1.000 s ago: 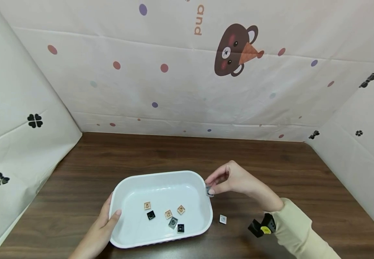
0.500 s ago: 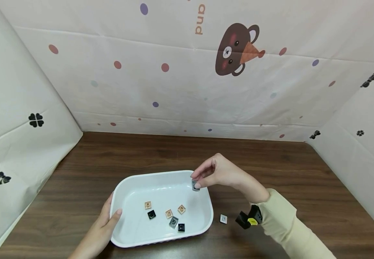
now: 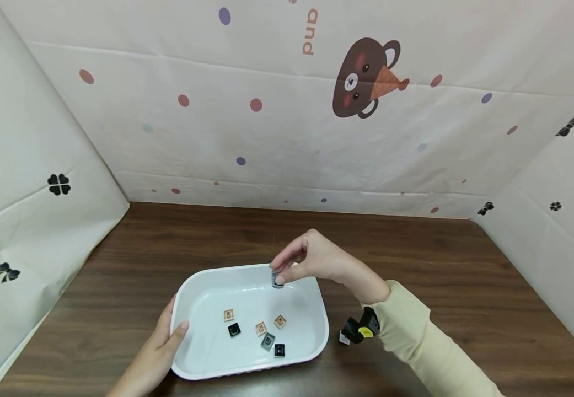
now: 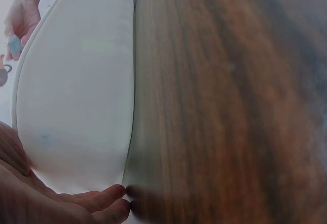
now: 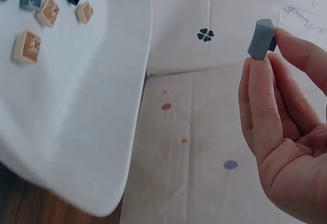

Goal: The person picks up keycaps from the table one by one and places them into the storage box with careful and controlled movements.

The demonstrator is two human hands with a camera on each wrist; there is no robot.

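Note:
A white plastic tray [image 3: 207,353] stands on the table, and my left hand [image 3: 155,353] grips its left end. The thumb lies over the rim, while the fingers reach round the outside wall, as the left wrist view also shows. Above the tray's far side, my right hand [image 3: 311,259] pinches a grey keycap [image 5: 262,39] between thumb and fingertips. Several keycaps lie on the tray floor: beige ones such as the beige keycap [image 3: 280,321], a black keycap [image 3: 234,329], another black keycap [image 3: 279,350] and a grey keycap [image 3: 268,341].
Right of the tray, a pale keycap [image 3: 344,338] lies on the brown wooden table [image 3: 416,248], partly hidden by the black wrist camera [image 3: 361,326]. White printed sheets [image 3: 287,138] wall off the back and both sides.
My right hand has carried the grey keycap leftward from beyond the tray's right rim to over its far side. My left hand keeps its hold on the tray.

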